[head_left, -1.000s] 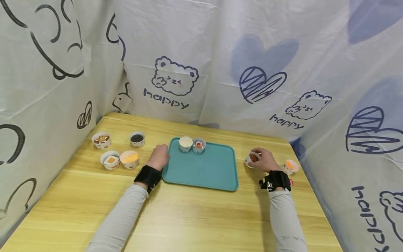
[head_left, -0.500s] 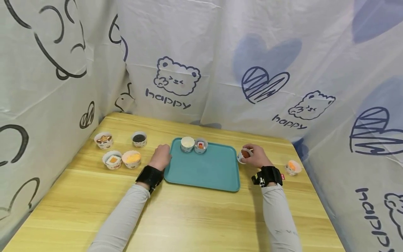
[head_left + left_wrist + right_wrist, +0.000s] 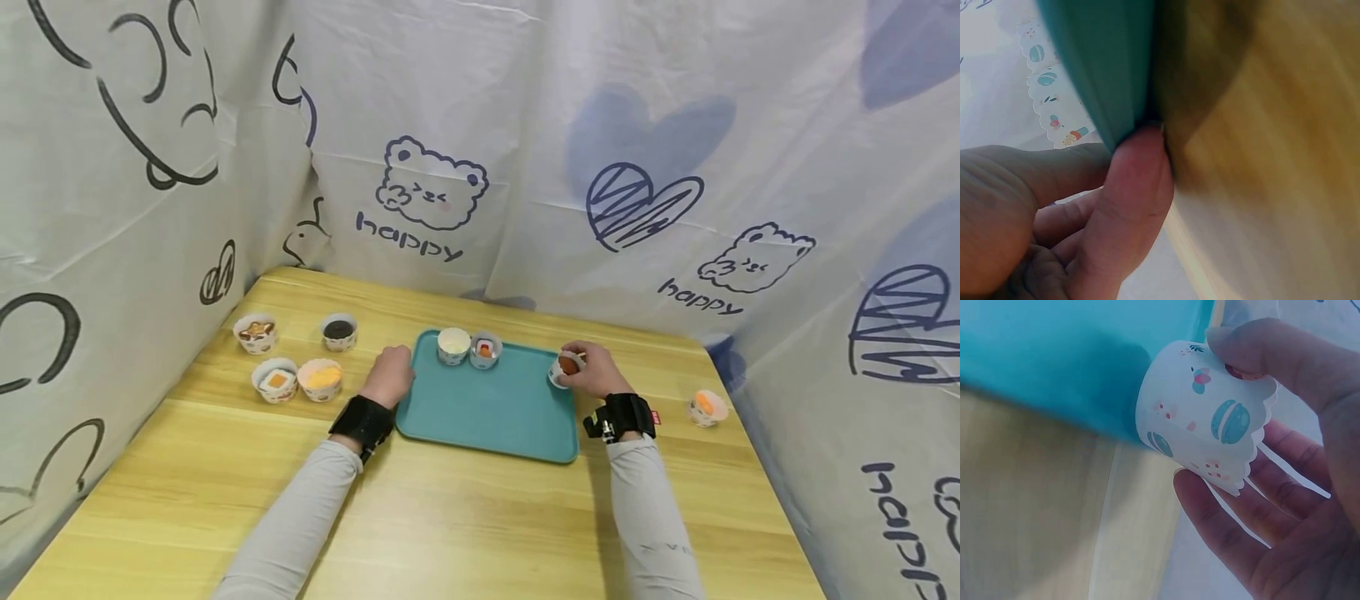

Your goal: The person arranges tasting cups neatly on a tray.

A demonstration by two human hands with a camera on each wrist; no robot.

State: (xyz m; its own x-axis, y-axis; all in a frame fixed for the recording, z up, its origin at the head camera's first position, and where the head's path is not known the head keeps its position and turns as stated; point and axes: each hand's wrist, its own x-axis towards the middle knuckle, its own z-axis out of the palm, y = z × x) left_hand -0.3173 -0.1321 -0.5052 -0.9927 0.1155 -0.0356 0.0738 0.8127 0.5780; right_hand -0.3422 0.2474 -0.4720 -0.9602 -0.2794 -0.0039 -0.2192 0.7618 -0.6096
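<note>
My left hand [image 3: 389, 377] pinches the left rim of the teal tray [image 3: 487, 414] between thumb and finger; the left wrist view shows the tray edge [image 3: 1105, 56] caught there. With my right hand [image 3: 596, 369] I hold a white paper baking cup [image 3: 1200, 412] with scalloped edge and printed macarons, the thumb at its rim and the fingers around its far side. Brown filling [image 3: 571, 363] shows inside it. That cup is at the tray's right side, just inside the rim. Two more cups, one cream-filled [image 3: 454, 344] and one with a red-and-orange piece [image 3: 486, 351], stand at the tray's back left.
Left of the tray stand several cups: one with a star shape [image 3: 256, 332], one dark-filled [image 3: 339, 332], one with a white-and-orange square [image 3: 276, 381], one yellow [image 3: 321, 379]. A cup with orange filling [image 3: 707, 408] is near the table's right edge. Printed cloth [image 3: 525, 125] hangs behind.
My right hand has carried the brown-filled cup leftward from the table onto the tray's right side. The left hand keeps its grip on the tray rim. The view has shifted slightly.
</note>
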